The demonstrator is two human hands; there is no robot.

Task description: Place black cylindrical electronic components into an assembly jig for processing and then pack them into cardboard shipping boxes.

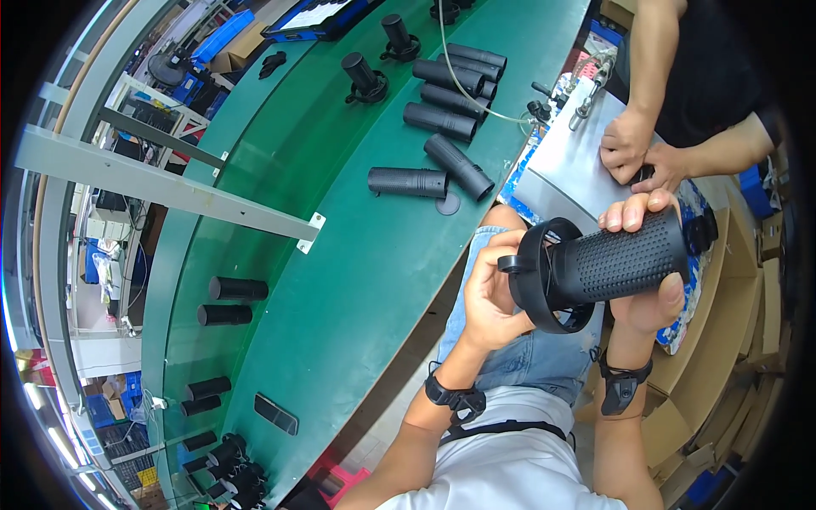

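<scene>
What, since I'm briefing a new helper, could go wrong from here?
The textured cylinder in the right grip, or the black ring in the left grip, could drop if either hold slackens. The slanted black tube near the green bench's edge might roll off if nudged. Swinging the cylinder might bump the co-worker's hands, which appear close by.

I log the cylinder (629, 257) as black with rows of raised dots, the ring (529, 276) plain black, the bench (340, 280) green, its tubes (408, 181) black, the near shirt (510, 467) white, the co-worker's shirt (710, 81) black, the jeans (535, 367) faded blue, the cartons (667, 433) brown.
</scene>
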